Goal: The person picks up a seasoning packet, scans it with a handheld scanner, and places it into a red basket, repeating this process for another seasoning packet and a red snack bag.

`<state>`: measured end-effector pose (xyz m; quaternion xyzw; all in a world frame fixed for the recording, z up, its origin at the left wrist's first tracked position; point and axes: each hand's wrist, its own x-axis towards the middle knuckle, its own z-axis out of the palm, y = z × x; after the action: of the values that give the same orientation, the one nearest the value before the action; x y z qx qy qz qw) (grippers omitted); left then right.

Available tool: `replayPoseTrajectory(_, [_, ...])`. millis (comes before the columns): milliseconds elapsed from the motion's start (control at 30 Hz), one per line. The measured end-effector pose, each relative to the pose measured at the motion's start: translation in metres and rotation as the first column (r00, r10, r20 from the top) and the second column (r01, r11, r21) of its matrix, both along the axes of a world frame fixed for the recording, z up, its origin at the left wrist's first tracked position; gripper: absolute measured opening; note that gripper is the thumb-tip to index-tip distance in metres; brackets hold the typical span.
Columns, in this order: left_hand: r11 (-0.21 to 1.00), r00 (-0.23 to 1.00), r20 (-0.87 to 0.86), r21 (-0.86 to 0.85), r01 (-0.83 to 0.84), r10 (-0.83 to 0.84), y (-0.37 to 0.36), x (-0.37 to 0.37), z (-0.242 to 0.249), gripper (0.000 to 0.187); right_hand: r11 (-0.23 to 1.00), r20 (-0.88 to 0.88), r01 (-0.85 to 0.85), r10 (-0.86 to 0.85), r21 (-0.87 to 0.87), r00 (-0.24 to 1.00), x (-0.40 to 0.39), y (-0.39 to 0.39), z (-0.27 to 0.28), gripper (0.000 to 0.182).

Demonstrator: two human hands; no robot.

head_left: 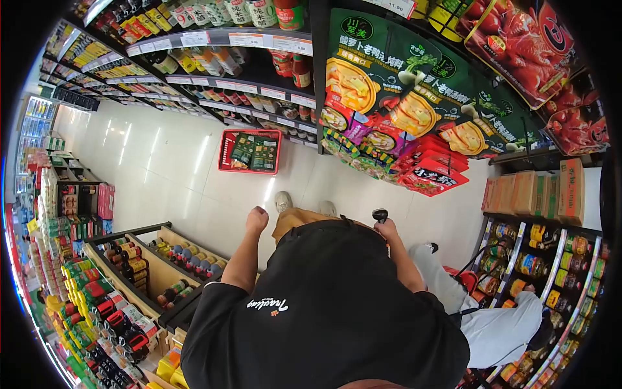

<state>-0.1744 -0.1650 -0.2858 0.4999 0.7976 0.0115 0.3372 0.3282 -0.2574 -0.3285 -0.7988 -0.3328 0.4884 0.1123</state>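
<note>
My left hand [257, 219] is held out over the pale floor, its fingers curled in, with nothing visible in them. On the other side of my black shirt, my right hand [387, 229] is closed around a small black object [380, 214] with a rounded top. A red shopping basket [225, 152] stands on the floor ahead, above my left hand in the view. Dark green printed packets [256, 152] lie inside it. Neither hand touches the basket. My light shoes show between the two hands.
Shelves of bottles [217, 37] line the upper left. Large green food packs [414, 84] hang at the upper right, above cardboard boxes [570, 188]. A person in light grey [502, 327] is close on my right, beside shelves of jars. A wooden bottle display [149, 279] is at my left.
</note>
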Motion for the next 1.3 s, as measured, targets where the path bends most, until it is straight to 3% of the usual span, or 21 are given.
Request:
replayPoseTrajectory(267, [1.0,0.999,0.037,-0.024,-0.017,0.018,0.003,0.032,0.008,0.03,0.999,-0.012,-0.023,0.023,-0.032,1.0,0.029,0.004,-0.014,0.026])
replayPoseTrajectory(600, [0.984,0.999,0.025,-0.173,0.047,-0.043,-0.031,0.003,-0.033,0.032,0.994,-0.001,0.082,-0.082,-0.078,0.997,0.03,-0.021,0.01,0.028])
replayPoseTrajectory(800, [0.952,0.99,0.089,-0.28,0.127,-0.106,0.009,-0.011,-0.036,0.029,0.99,0.031,0.128,-0.126,-0.062,0.992,-0.003,-0.03,0.038,0.02])
replayPoseTrajectory(967, [0.982,0.985,0.057,-0.093,0.166,-0.161,0.058,0.008,-0.022,0.023,0.992,0.031,0.087,-0.084,-0.088,0.996,-0.017,-0.043,0.031,0.02])
replayPoseTrajectory(1067, [0.981,0.973,0.126,0.013,0.193,-0.194,0.074,0.022,0.003,0.023,0.986,0.005,0.098,-0.098,-0.132,0.995,-0.024,-0.042,0.036,0.02])
replayPoseTrajectory(1300, [0.965,0.968,0.093,-0.099,0.242,-0.234,0.062,0.021,-0.008,0.023,0.986,0.028,0.155,-0.153,-0.064,0.988,-0.037,-0.032,0.044,0.026])
